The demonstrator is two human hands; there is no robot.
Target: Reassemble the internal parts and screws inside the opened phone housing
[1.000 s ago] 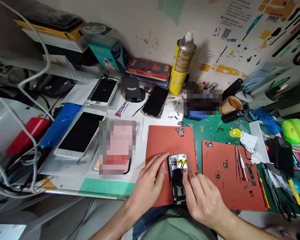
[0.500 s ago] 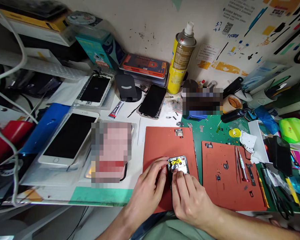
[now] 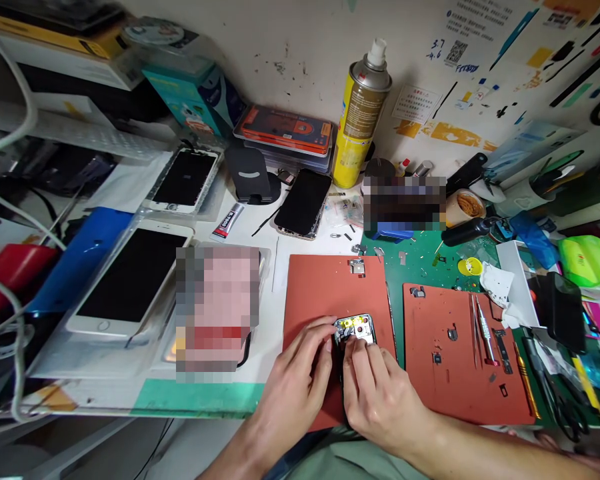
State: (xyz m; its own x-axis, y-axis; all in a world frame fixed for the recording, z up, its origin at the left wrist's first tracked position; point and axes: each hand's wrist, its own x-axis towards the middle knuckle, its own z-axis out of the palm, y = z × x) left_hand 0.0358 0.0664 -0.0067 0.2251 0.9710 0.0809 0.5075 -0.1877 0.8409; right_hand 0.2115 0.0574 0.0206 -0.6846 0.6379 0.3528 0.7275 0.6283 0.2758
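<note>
An opened phone (image 3: 354, 325) lies on the reddish-brown mat (image 3: 310, 283), its top end showing yellow and silver parts and camera openings. My left hand (image 3: 303, 370) grips its left edge, fingertips at the upper left corner and thumb bent in beside it. Over the phone's lower part my right hand (image 3: 377, 383) is closed, its thumb and forefinger pinched against the inside just below the yellow part. Whatever sits between those fingertips is hidden, as is most of the phone's lower body.
On a second mat (image 3: 470, 393) at right lie tweezers (image 3: 475, 333), a screwdriver (image 3: 487, 333) and small phone parts. A white phone (image 3: 130, 280) lies at left, a black-screened phone (image 3: 304, 203) behind. A yellow spray can (image 3: 361, 117) stands by the wall.
The camera view has shifted slightly. Both hands stay at the phone in nearly the same pose, and the light on its yellow part looks brighter.
</note>
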